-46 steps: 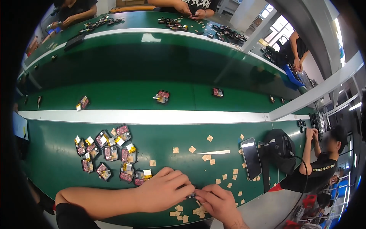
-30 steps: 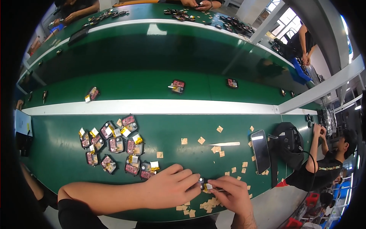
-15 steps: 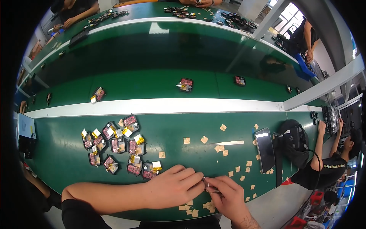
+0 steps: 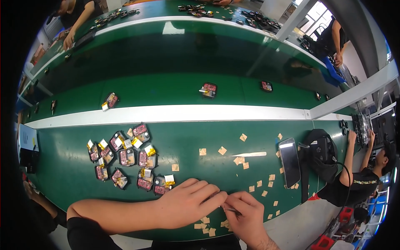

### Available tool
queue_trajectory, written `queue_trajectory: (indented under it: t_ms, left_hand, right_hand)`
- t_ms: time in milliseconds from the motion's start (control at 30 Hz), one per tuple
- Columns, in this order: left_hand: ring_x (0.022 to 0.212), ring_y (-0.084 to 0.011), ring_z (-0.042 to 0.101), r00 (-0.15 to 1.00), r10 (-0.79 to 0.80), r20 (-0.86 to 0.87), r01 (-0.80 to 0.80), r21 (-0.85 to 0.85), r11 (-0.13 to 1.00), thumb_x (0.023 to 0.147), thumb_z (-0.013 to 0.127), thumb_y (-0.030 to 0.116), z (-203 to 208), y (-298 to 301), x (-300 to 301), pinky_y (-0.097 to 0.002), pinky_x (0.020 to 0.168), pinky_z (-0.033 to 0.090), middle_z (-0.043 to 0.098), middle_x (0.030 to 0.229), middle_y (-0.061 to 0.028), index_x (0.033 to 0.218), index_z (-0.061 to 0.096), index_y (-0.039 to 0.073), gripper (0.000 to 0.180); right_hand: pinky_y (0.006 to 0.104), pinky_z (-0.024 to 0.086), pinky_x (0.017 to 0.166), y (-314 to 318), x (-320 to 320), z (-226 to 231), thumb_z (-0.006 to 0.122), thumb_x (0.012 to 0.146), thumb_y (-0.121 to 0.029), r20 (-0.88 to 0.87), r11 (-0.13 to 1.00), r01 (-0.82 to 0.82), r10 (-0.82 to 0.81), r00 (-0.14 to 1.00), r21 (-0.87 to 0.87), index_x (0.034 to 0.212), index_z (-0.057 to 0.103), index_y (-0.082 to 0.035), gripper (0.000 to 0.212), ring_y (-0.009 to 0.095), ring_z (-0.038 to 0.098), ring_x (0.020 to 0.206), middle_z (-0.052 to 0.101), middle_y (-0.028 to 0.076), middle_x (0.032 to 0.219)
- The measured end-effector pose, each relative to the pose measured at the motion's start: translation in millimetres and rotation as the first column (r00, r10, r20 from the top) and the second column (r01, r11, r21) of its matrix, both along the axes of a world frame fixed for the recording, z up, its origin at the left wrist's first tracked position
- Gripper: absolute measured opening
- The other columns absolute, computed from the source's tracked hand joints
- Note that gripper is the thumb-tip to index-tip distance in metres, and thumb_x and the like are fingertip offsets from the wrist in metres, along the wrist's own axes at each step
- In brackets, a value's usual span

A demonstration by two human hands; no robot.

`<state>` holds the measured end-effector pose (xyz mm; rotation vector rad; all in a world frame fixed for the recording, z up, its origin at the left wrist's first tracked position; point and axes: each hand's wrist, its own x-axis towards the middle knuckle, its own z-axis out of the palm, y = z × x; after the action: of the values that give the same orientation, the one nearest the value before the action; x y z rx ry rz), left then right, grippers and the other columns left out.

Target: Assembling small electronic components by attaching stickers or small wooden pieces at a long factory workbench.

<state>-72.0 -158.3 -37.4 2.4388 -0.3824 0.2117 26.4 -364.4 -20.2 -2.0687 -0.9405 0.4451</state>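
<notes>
Near the table's front edge, my left hand (image 4: 193, 203) is closed around a small device (image 4: 214, 195). Only a sliver of its reddish board shows between the fingers; the rest is hidden. Against those fingertips, my right hand (image 4: 246, 212) pinches slim metal tweezers (image 4: 235, 211), mostly covered by the fingers. Left of my hands lie several open black device cases (image 4: 127, 157) with red circuit boards and silver-yellow battery packs. Small tan square pads (image 4: 203, 226) are scattered below my hands, and more tan pads (image 4: 259, 183) lie to the right.
A phone (image 4: 289, 162) and a black bag (image 4: 320, 152) lie at the right. A pale flat strip (image 4: 252, 154) rests mid-table. Beyond a white rail (image 4: 187, 115), a green belt (image 4: 158, 91) carries device cases (image 4: 209, 90). Co-workers are at the far side and right.
Cases on the belt have shifted right. My hands stay together, with the fingers and the tweezers slightly moved. At the far left, a co-worker's arm has reached down toward the belt.
</notes>
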Motion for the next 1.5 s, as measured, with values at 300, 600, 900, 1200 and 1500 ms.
queue_trajectory:
  t_ms: [300,600,900,1200,1500]
  left_hand:
    - [0.104,-0.0299,0.067,0.993,0.09,-0.072,-0.099,-0.132,0.986,0.091,0.081,0.017,6,0,1,-0.0409,0.089,0.053,0.067,0.117,-0.0096,0.124,0.064,0.006,0.039]
    - [0.098,-0.0289,0.071,0.974,0.108,-0.2,-0.183,-0.408,0.895,0.092,0.083,0.014,16,-8,2,-0.0387,0.08,0.061,0.069,0.113,-0.0099,0.123,0.064,0.006,0.038]
    - [0.077,-0.027,0.075,0.851,0.107,-0.514,-0.331,-0.368,0.869,0.097,0.076,0.009,39,-5,15,-0.0367,0.069,0.058,0.075,0.095,-0.0128,0.117,0.063,0.005,0.024]
    - [0.065,-0.0281,0.068,0.817,0.559,-0.143,-0.558,0.051,0.829,0.093,0.075,0.014,36,100,139,-0.0392,0.064,0.052,0.069,0.073,-0.0137,0.104,0.071,0.002,0.017]
    - [0.133,-0.0433,0.051,0.928,0.369,0.053,-0.366,0.316,0.875,0.089,0.082,0.025,20,113,195,-0.0501,0.109,0.048,0.057,0.136,-0.023,0.146,0.055,0.009,0.065]
  right_hand:
    - [0.0268,0.048,0.053,15,4,2,0.08,0.086,0.005,-0.047,1.0,0.024,-0.024,0.999,-0.003,0.099,0.076,0.0,0.015,0.015,0.062,0.061,0.068,0.007,0.083]
    - [0.0281,0.053,0.061,2,10,3,0.078,0.092,-0.001,-0.178,0.995,0.062,-0.048,0.983,0.075,0.114,0.073,-0.002,0.022,0.014,0.064,0.071,0.065,0.007,0.088]
    - [0.025,0.043,0.055,-4,8,-2,0.083,0.087,-0.001,-0.155,0.946,0.065,-0.016,0.988,0.317,0.114,0.074,-0.002,0.028,0.009,0.055,0.064,0.065,0.005,0.087]
    - [0.0359,0.059,0.067,-46,27,-22,0.073,0.092,-0.006,0.215,0.956,-0.158,0.106,0.971,0.246,0.118,0.073,-0.004,0.025,0.028,0.069,0.075,0.067,0.009,0.094]
    - [0.0359,0.058,0.066,-53,32,-30,0.074,0.088,-0.003,0.315,0.933,-0.085,-0.031,0.948,0.349,0.113,0.074,-0.006,0.025,0.027,0.068,0.075,0.065,0.006,0.09]
